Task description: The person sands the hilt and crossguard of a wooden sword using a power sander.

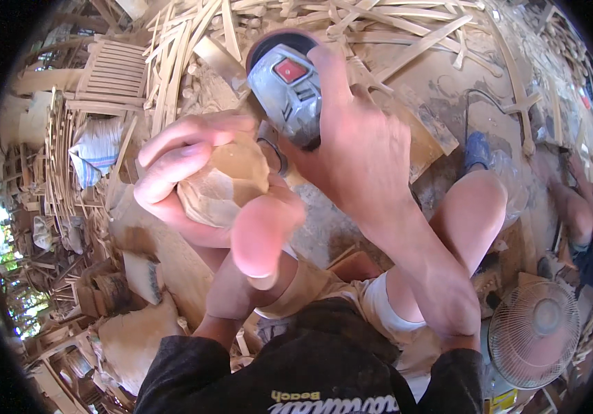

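Note:
My left hand (167,185) is wrapped round a pale, carved wooden piece (224,176), its thumb pointing back toward me. The wood looks rounded, with a few flat facets, and much of it is hidden by the fingers. In my right hand (369,148) is a grey power sander (286,90) with a red square on its housing and a dark round disc at its far end. The sander is held just beyond and to the right of the wood. A narrow gap seems to lie between them, though whether the disc touches anything cannot be made out.
Long wooden strips (414,34) lie heaped at the far side. A slatted wooden panel (110,72) and a white sack (96,148) are on the left. At lower right stands a fan (536,331). Another person's leg (572,207) shows at the right edge. A dark cord (483,96) curves over the floor.

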`<act>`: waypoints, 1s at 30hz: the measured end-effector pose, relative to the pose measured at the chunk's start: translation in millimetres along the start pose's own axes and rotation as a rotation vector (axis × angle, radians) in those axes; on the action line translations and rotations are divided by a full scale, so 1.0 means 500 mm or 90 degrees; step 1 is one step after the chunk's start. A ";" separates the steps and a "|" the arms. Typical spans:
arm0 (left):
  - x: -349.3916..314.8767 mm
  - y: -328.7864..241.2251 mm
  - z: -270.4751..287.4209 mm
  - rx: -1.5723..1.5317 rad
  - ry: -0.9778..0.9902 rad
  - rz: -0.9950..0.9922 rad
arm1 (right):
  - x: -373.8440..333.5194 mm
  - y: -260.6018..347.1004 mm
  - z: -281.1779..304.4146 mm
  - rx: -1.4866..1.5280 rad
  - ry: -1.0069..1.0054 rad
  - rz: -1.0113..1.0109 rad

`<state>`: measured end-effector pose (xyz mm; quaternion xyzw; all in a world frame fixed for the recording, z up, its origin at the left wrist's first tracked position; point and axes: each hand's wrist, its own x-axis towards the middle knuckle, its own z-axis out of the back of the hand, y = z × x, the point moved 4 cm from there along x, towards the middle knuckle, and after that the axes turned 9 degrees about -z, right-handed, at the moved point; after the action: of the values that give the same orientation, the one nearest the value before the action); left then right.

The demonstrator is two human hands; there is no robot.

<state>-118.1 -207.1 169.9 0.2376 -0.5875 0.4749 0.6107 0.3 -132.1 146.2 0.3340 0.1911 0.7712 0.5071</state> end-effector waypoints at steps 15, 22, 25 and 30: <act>0.008 0.001 0.004 0.015 -0.023 0.003 | 0.000 -0.015 -0.001 0.086 0.015 -0.003; -0.010 -0.008 -0.001 0.009 0.005 0.001 | 0.001 -0.004 -0.002 0.038 0.062 -0.021; -0.011 -0.005 0.002 -0.008 0.001 0.004 | -0.011 -0.008 0.005 -0.002 0.111 -0.030; -0.003 0.007 0.015 -0.097 -0.032 0.022 | -0.035 -0.039 0.041 0.019 0.057 -0.018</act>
<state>-124.4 -212.2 168.9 0.1922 -0.6406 0.4334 0.6040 32.1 -141.0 142.8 0.3040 0.2300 0.7754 0.5035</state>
